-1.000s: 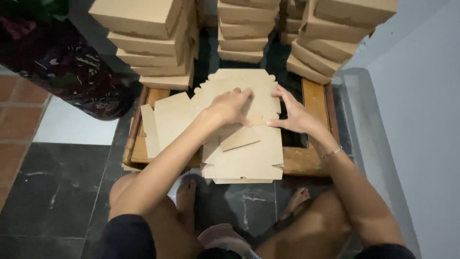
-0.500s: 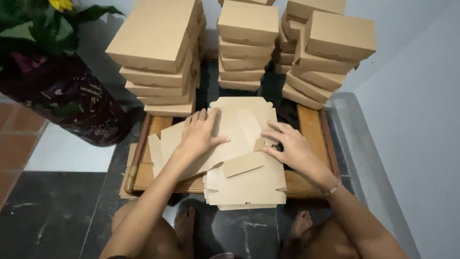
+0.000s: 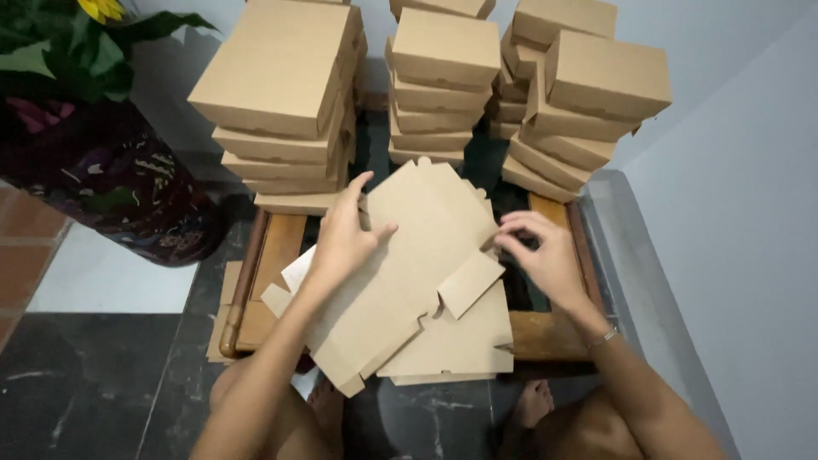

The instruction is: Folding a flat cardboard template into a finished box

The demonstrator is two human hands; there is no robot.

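While the upper left of the frame is taken up by a leafy plant (image 3: 77, 43) above a dark patterned cloth (image 3: 119, 183), the floor (image 3: 85, 400) of dark and pale tiles is seen at lower left. Just right of the plant, a tall stack of closed brown boxes (image 3: 285, 94) is seen in the upper middle-left, its lowest box reaching the low wooden worktop (image 3: 277, 255) at frame centre. The left hand (image 3: 345, 234) is laid flat with fingers spread on the unfolded cardboard blank (image 3: 409, 264), which lies tilted across the worktop in the middle of the frame and hangs over its near edge. More flat cardboard sheets (image 3: 452, 345) are seen beneath it, touching it. A small flap (image 3: 469, 285) of the blank is lifted just right of centre. Above, in the upper middle, a second stack of boxes (image 3: 443, 81) is seen, and a third, leaning pile (image 3: 579, 94) stands at upper right. The right hand (image 3: 545, 255) is placed at the blank's right edge, its fingertips (image 3: 511, 240) pinched on the cardboard there; a thin bracelet (image 3: 603, 338) is worn at the wrist. The two hands are held well apart. A pale wall (image 3: 733, 213) fills the right of the frame.
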